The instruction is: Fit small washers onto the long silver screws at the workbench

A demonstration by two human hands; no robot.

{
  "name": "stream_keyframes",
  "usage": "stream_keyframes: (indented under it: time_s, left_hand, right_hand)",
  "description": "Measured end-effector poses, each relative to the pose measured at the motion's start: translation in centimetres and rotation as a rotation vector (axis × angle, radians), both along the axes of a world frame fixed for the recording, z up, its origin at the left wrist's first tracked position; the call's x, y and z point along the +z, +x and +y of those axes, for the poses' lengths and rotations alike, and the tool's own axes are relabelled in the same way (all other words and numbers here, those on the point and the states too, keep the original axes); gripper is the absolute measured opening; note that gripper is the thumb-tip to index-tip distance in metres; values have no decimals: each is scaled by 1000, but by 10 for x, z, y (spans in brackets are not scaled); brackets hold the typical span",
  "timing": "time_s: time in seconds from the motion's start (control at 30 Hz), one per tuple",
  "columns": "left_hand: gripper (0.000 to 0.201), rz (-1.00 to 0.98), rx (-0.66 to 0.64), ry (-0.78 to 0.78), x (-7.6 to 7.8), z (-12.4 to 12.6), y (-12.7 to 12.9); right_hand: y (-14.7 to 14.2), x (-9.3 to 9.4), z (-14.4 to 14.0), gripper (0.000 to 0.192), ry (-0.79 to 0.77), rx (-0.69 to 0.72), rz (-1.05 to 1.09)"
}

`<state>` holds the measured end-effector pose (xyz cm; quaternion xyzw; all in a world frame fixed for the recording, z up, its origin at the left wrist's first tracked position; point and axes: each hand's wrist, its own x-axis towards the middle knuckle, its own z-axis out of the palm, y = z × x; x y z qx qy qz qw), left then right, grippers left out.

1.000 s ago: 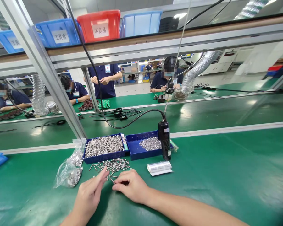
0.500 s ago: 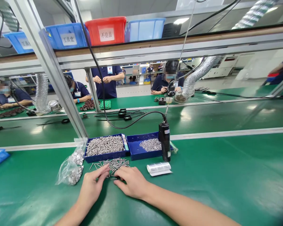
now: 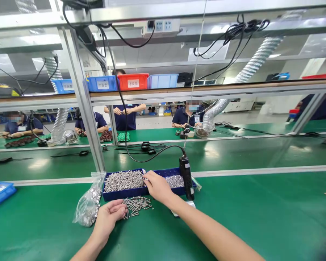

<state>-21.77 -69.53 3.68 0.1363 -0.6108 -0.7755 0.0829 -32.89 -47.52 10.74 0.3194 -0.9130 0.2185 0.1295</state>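
My right hand (image 3: 158, 186) reaches over the divider of a blue tray (image 3: 119, 194), its fingertips at the edge of the heap of long silver screws (image 3: 123, 180); whether it pinches one I cannot tell. The tray's right compartment holds small silver parts (image 3: 175, 180). My left hand (image 3: 110, 214) rests curled on the green mat beside a loose pile of screws (image 3: 137, 203), fingers touching its left end. A black electric screwdriver (image 3: 186, 177) hangs on a cable just right of my right hand.
A clear plastic bag of metal parts (image 3: 88, 206) lies left of the tray. An aluminium post (image 3: 87, 108) rises behind it. A blue bin (image 3: 0, 192) sits at far left. Several people work across the green conveyor (image 3: 233, 148). Labelled bins line the shelf (image 3: 130, 81).
My right hand has left the loose pile and reached forward to the tray of long screws. My left hand stays by the pile. The camera has tilted upward.
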Motion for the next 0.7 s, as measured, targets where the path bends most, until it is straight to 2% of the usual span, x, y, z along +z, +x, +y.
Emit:
stream_keyframes:
  time_s: [0.1,0.2,0.27,0.4,0.57,0.7]
  left_hand:
    - [67,21,9,10,-2,-3,-1]
    - [64,34,7,6,-1,-5,-2]
    - [63,42,9,18,0,-6,-2]
    - [65,23,42,53,1,-9,-3]
    - [57,-32,50,122,0,-16,-4]
    - [50,-43,36,144,1,-18,-4]
  right_hand:
    - [-21,20,-6,12,111,6,-44]
    - [-33,27,-21,3,203,15,-84]
    - [-37,29,-33,1,252,7,-108]
    - [-43,29,-51,12,283,-29,-163]
    - [-36,32,-51,16,98,-34,-151]
    - [-3,29,-39,30,-105,45,-139]
